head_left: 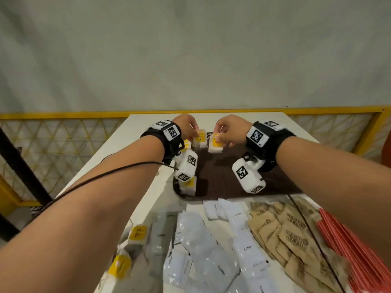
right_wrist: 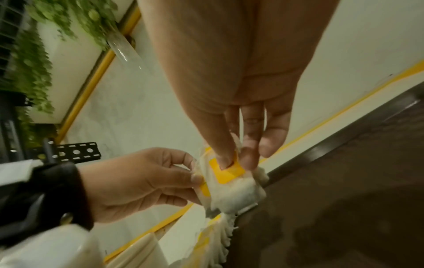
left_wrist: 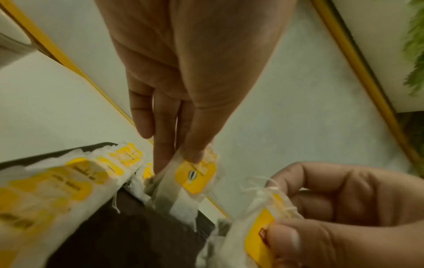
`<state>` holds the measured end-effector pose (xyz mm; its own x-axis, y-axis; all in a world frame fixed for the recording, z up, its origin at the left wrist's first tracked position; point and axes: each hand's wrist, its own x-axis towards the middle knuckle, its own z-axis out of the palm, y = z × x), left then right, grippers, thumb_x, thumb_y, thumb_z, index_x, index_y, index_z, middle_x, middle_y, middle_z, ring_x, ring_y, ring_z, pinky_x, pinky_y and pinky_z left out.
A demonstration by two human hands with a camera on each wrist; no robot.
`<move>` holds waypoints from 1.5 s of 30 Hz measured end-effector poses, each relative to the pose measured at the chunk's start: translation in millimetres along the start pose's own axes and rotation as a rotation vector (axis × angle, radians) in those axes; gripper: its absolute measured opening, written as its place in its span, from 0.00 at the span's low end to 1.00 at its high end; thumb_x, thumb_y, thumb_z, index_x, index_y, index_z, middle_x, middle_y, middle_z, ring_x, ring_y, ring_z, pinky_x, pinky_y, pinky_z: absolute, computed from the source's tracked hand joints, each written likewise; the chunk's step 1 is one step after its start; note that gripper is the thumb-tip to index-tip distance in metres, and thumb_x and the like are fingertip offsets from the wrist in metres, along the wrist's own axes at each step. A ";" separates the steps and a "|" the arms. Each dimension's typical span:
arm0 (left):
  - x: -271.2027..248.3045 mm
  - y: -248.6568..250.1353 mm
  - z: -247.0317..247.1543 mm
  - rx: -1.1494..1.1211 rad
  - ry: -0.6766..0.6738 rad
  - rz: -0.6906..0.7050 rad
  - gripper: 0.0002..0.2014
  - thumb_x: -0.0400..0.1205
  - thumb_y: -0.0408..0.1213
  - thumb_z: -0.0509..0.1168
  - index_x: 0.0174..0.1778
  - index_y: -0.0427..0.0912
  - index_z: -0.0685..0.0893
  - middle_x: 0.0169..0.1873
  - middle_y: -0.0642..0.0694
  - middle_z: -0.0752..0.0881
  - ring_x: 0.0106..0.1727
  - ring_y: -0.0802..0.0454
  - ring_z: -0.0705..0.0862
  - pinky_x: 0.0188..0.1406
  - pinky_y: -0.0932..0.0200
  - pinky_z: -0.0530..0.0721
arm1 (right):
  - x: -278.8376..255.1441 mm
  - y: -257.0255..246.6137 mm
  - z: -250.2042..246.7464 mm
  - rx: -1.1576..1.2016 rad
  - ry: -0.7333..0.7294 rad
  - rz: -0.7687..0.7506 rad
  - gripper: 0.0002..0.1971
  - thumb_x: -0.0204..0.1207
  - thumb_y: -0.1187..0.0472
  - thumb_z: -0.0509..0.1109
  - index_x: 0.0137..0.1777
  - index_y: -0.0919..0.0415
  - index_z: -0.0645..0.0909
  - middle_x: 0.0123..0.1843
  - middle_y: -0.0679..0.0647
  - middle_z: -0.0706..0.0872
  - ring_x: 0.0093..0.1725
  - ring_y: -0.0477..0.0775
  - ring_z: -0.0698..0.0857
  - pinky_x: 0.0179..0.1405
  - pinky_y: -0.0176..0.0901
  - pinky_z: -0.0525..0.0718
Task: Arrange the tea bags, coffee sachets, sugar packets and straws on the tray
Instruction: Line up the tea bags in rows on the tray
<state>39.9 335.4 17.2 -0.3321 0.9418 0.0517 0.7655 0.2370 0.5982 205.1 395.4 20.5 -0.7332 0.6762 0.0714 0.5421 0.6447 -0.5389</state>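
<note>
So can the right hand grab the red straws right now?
Probably not yet: the right hand already pinches a tea bag over the tray; the red straws lie uncovered near the body.

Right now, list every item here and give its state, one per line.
Left hand: pinching a tea bag above the tray.
Right hand: pinching another tea bag.
Tray: tea bags lined along its left edge.
Coffee sachets: loose on the table.
Sugar packets: heaped, off tray.
Straws: off tray.

A white table is backed by a yellow mesh fence; green foliage is seen beyond.
</note>
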 end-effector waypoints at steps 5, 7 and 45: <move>33.6 -4.9 3.7 0.035 -0.149 -0.037 0.06 0.77 0.31 0.70 0.37 0.44 0.82 0.38 0.38 0.90 0.41 0.46 0.91 0.48 0.51 0.88 | 30.9 5.8 18.8 -0.177 0.011 -0.063 0.10 0.72 0.67 0.73 0.53 0.64 0.85 0.44 0.52 0.81 0.42 0.50 0.79 0.33 0.37 0.75; 44.0 -9.3 4.4 0.074 -0.189 -0.047 0.05 0.77 0.31 0.70 0.37 0.45 0.83 0.35 0.41 0.90 0.38 0.49 0.90 0.50 0.50 0.89 | 41.9 7.6 27.0 -0.187 -0.003 -0.075 0.10 0.71 0.65 0.74 0.52 0.63 0.86 0.44 0.51 0.81 0.44 0.49 0.79 0.37 0.38 0.74; 109.0 -41.3 12.6 0.411 -0.118 -0.058 0.10 0.79 0.34 0.70 0.55 0.40 0.90 0.55 0.44 0.88 0.58 0.47 0.85 0.51 0.59 0.81 | 93.2 27.8 57.9 0.416 -0.026 0.326 0.13 0.72 0.75 0.72 0.35 0.58 0.76 0.37 0.54 0.79 0.30 0.48 0.80 0.14 0.28 0.75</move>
<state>-21.0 431.2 -12.0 -0.3338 0.9393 -0.0789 0.9114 0.3430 0.2275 128.1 455.7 -36.4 -0.5665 0.8055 -0.1738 0.5390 0.2027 -0.8175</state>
